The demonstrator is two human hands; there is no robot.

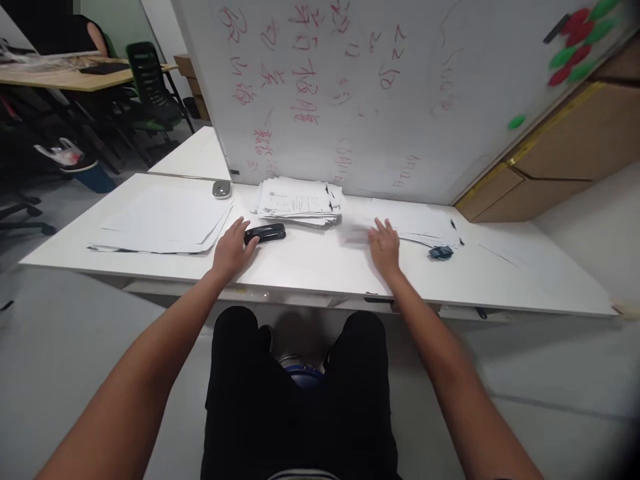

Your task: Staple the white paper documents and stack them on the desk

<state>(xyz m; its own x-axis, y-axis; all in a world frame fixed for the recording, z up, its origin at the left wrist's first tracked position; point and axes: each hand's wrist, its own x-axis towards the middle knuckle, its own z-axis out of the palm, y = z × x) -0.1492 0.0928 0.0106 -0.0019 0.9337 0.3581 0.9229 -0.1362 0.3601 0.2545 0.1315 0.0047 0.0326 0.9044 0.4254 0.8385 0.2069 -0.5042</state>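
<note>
My left hand (233,248) lies at the left end of a black stapler (266,233) on the white desk. Its fingers and thumb are apart, with the stapler's end between them. Farther right, my right hand (385,248) reaches over the desk with fingers stretched, at the left edge of some loose papers (425,220). A whitish sheet, smeared by motion (354,232), is beside its thumb; whether the thumb touches it is unclear. Between and beyond the hands sits a thick stack of printed papers (297,200) with black marks at its right edge.
Flat white sheets (165,217) cover the desk's left part, near a computer mouse (221,189). A small dark blue item (441,253) lies right of my right hand. Behind the desk rises a whiteboard (320,147); cardboard boxes (565,147) stand at right. A person's arm (97,38) shows far left.
</note>
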